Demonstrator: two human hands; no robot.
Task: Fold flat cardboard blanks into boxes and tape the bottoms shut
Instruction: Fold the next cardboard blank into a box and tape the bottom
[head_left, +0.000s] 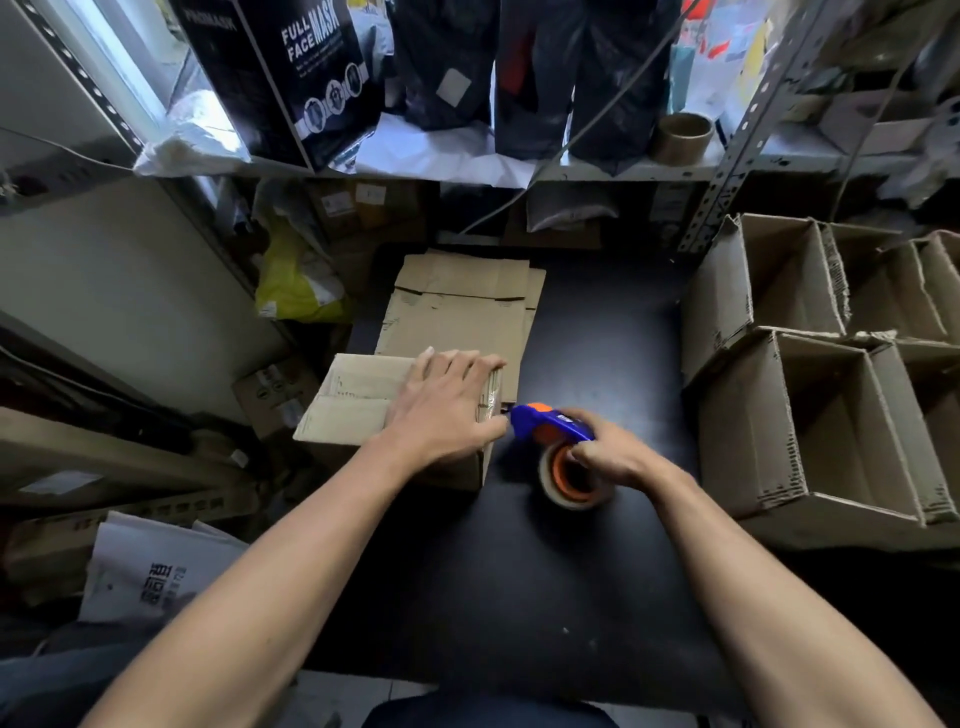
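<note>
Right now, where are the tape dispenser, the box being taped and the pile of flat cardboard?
tape dispenser (540, 422), head view, on its blue body.
box (353, 400), head view, on its top face.
flat cardboard pile (462, 306), head view, on the top sheet's middle.

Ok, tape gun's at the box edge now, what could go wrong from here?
1. The left hand lies flat on the box with its thumb right by the tape dispenser nose; the cutter could nick it.
2. The box sits at the table edge, part overhanging; pulling the tape may tip it off.
3. The right hand grips the roll itself, which may stop it from feeding.
</note>
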